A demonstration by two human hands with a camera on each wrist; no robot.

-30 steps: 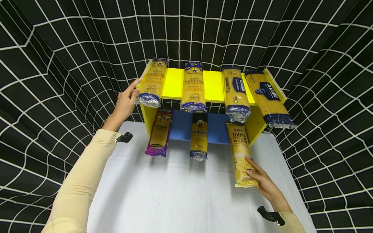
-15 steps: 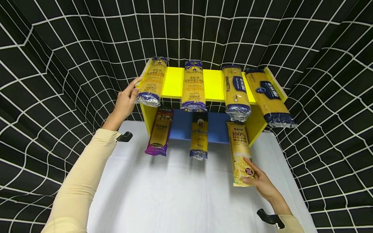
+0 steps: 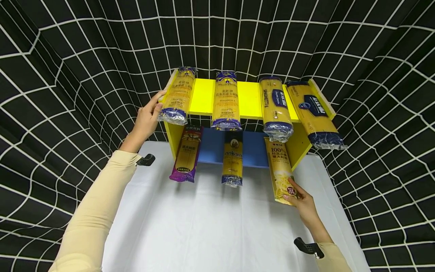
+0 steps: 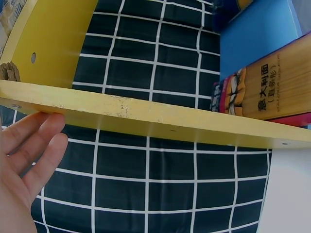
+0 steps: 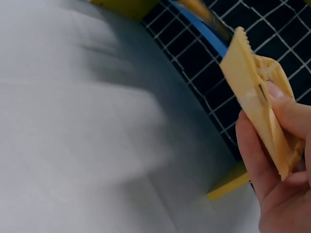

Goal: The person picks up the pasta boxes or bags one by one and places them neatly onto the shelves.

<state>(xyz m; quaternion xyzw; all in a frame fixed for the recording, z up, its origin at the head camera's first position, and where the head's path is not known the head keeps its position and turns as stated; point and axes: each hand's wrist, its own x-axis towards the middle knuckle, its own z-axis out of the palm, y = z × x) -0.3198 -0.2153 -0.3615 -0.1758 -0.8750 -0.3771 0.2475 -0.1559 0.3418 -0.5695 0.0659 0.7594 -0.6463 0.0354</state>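
Observation:
My right hand (image 3: 304, 204) pinches the near end of a yellow pasta packet (image 3: 280, 168), with the thumb on one face and the fingers on the other. In the right wrist view the crimped end of that packet (image 5: 252, 97) stands in the grip. The packet's far end lies in the right of the shelf's blue lower level (image 3: 253, 151). My left hand (image 3: 146, 119) rests against the outer side of the shelf's left panel (image 4: 160, 112), fingers fairly straight, beside a spaghetti packet (image 3: 178, 96) on the top level.
On the yellow top level (image 3: 202, 99) also lie a second spaghetti packet (image 3: 225, 102) and two navy-ended packets, one a spaghetti packet (image 3: 276, 107). Below lie a purple-ended pasta packet (image 3: 187, 155) and a dark-topped packet (image 3: 232, 158), both overhanging the front. A white-covered table (image 3: 204, 226) spreads in front.
My right hand has moved forward and pushed the yellow pasta packet farther into the lower level; its near end now tilts. The left hand stays at the panel.

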